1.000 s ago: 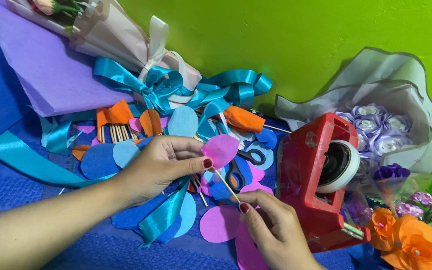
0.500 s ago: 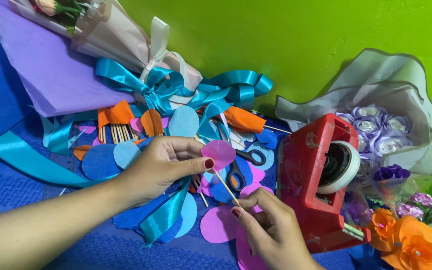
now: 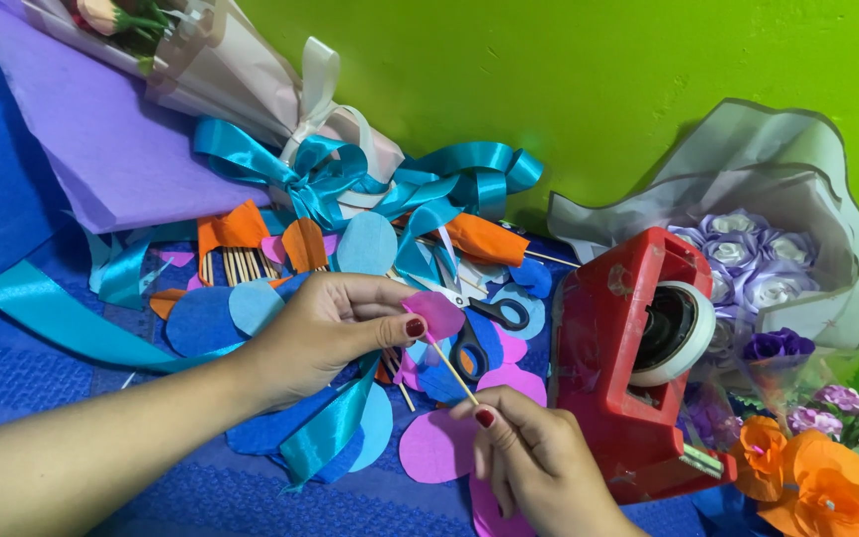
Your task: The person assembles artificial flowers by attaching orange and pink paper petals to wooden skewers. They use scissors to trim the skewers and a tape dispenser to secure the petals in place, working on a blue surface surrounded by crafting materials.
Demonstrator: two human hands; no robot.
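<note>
My left hand [image 3: 325, 333] pinches a small pink paper petal [image 3: 435, 312] between thumb and fingers. A thin wooden stick [image 3: 447, 367] runs down from the petal to my right hand [image 3: 529, 462], which grips its lower end with closed fingers. Both hands hover over a heap of pink, blue and orange paper petals [image 3: 439, 443] on the blue cloth. Black-handled scissors [image 3: 484, 323] lie just behind the petal.
A red tape dispenser [image 3: 633, 358] stands right of my hands. Teal ribbon [image 3: 350, 179] and a purple-wrapped bouquet [image 3: 121, 119] lie at the back left. A grey-wrapped bouquet of lilac roses [image 3: 748, 259] and orange paper flowers [image 3: 807, 487] sit at right. More wooden sticks [image 3: 236, 267] lie left. Green wall behind.
Almost nothing differs; my right hand has shifted slightly on the stick while my left keeps holding the pink petal at its top.
</note>
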